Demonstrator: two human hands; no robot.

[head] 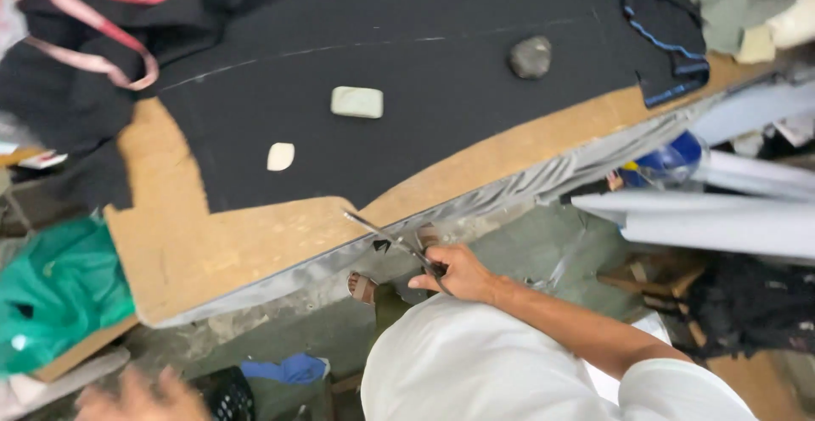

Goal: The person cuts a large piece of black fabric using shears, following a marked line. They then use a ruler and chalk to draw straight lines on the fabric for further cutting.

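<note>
— What has the right hand point(458, 272) got?

— Its fingers are closed through the handles of the scissors point(397, 244), blades parted, tips at the tabletop's point(212, 251) near edge, beside the cut edge of the black cloth point(407, 90).

— The left hand point(136, 397)?

— Blurred, low off the table's near corner; grip unclear.

— On the cloth?

— A pale block point(356, 102), a chalk piece point(281, 156), a grey stone point(531, 56).

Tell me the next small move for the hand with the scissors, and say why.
Probably bring the metal scissors up onto the wooden table toward the black cloth. The right hand holds them at the table's front edge, tips just short of the cloth's cut corner. The left hand is blurred, low and away from the cloth.
</note>
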